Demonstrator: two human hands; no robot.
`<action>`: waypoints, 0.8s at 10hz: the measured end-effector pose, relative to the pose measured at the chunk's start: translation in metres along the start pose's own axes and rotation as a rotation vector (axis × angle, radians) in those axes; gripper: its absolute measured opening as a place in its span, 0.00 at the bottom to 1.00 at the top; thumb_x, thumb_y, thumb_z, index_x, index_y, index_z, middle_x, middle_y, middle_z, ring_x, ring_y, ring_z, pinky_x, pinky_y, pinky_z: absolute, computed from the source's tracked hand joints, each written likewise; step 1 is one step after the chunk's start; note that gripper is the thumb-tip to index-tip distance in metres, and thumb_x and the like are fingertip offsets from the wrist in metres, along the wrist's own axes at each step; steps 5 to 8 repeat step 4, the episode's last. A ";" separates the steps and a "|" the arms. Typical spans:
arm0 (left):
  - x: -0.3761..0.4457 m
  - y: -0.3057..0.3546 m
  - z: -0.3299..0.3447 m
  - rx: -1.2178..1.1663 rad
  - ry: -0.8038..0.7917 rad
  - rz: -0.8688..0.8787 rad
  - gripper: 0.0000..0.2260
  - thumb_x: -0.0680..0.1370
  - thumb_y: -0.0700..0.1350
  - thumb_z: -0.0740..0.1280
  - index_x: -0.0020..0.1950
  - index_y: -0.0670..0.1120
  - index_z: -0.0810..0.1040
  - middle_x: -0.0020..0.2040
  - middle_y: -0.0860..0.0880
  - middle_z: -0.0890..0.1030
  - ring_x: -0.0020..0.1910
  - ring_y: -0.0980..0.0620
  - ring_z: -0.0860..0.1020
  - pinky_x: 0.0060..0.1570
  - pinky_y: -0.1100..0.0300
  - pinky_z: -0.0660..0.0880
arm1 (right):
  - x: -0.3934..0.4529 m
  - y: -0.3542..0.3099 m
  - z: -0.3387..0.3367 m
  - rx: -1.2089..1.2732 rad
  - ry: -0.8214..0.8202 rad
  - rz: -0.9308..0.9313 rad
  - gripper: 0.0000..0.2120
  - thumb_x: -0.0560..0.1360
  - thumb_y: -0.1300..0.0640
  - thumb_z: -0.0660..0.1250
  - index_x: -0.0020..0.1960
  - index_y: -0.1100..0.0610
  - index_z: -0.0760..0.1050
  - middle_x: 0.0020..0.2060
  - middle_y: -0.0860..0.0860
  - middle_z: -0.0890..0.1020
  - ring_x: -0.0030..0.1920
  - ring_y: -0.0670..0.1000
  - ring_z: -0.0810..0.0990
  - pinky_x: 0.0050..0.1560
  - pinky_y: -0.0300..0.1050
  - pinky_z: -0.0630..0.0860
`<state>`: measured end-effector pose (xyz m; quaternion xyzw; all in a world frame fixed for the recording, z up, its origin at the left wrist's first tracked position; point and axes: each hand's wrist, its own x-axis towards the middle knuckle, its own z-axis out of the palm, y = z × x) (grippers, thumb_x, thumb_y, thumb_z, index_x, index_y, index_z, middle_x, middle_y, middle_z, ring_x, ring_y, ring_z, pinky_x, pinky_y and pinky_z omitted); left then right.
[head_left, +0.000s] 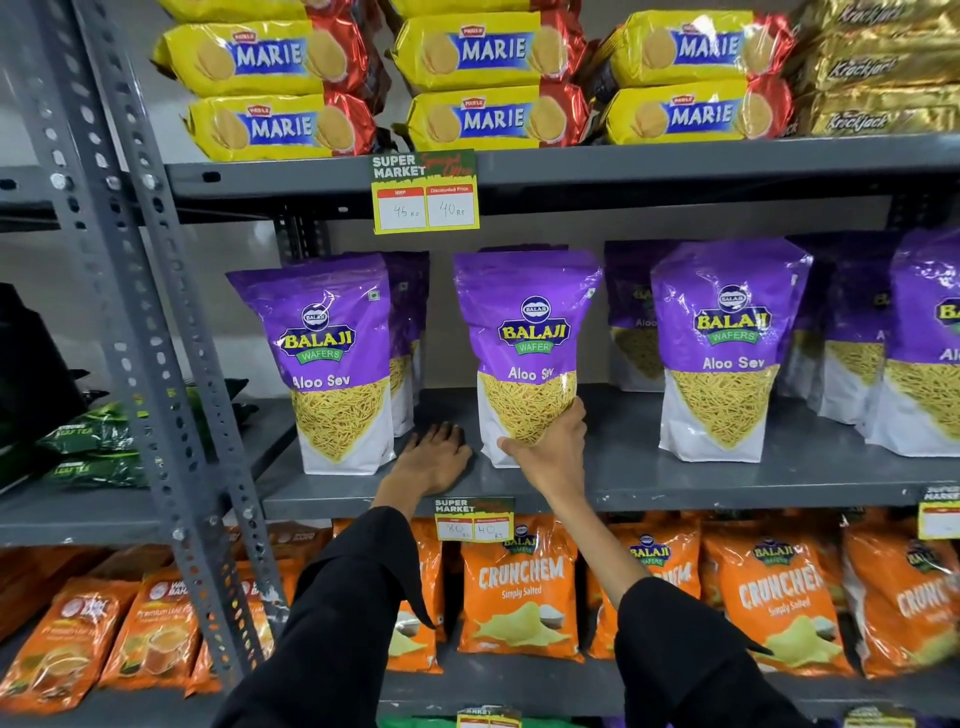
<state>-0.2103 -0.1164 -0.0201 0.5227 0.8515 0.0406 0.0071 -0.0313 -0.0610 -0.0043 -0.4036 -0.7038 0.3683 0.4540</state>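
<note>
A purple Balaji Aloo Sev pouch (524, 332) stands upright in the middle of the grey metal shelf (675, 483). My right hand (550, 452) grips its lower front, thumb on the left and fingers round the right side. My left hand (431, 460) rests flat on the shelf board just left of that pouch, fingers straight. Another Aloo Sev pouch (332, 364) stands to the left, and a third Aloo Sev pouch (722, 353) stands to the right, with more behind them.
Yellow Marie biscuit packs (493, 83) and gold Krackjack packs (872, 78) fill the shelf above. Orange Crunchem bags (519, 587) lie on the shelf below. Price tags (425, 193) hang from the shelf edges. A perforated grey upright (150, 332) stands at left, with green packs (98, 447) beyond.
</note>
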 end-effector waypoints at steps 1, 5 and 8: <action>-0.001 0.000 0.000 0.006 -0.004 -0.001 0.28 0.84 0.54 0.44 0.83 0.45 0.48 0.84 0.46 0.49 0.82 0.46 0.47 0.79 0.45 0.45 | 0.001 0.000 0.003 0.022 0.011 0.002 0.55 0.63 0.55 0.83 0.78 0.58 0.51 0.73 0.61 0.66 0.73 0.63 0.69 0.67 0.60 0.74; -0.001 0.000 0.000 -0.015 0.027 0.007 0.28 0.84 0.54 0.45 0.83 0.45 0.49 0.84 0.45 0.49 0.82 0.47 0.48 0.79 0.44 0.46 | -0.005 -0.004 0.001 0.049 -0.009 0.023 0.61 0.65 0.54 0.83 0.81 0.61 0.42 0.77 0.62 0.60 0.78 0.63 0.60 0.72 0.60 0.69; -0.001 0.000 0.000 -0.015 0.027 0.007 0.28 0.84 0.54 0.45 0.83 0.45 0.49 0.84 0.45 0.49 0.82 0.47 0.48 0.79 0.44 0.46 | -0.005 -0.004 0.001 0.049 -0.009 0.023 0.61 0.65 0.54 0.83 0.81 0.61 0.42 0.77 0.62 0.60 0.78 0.63 0.60 0.72 0.60 0.69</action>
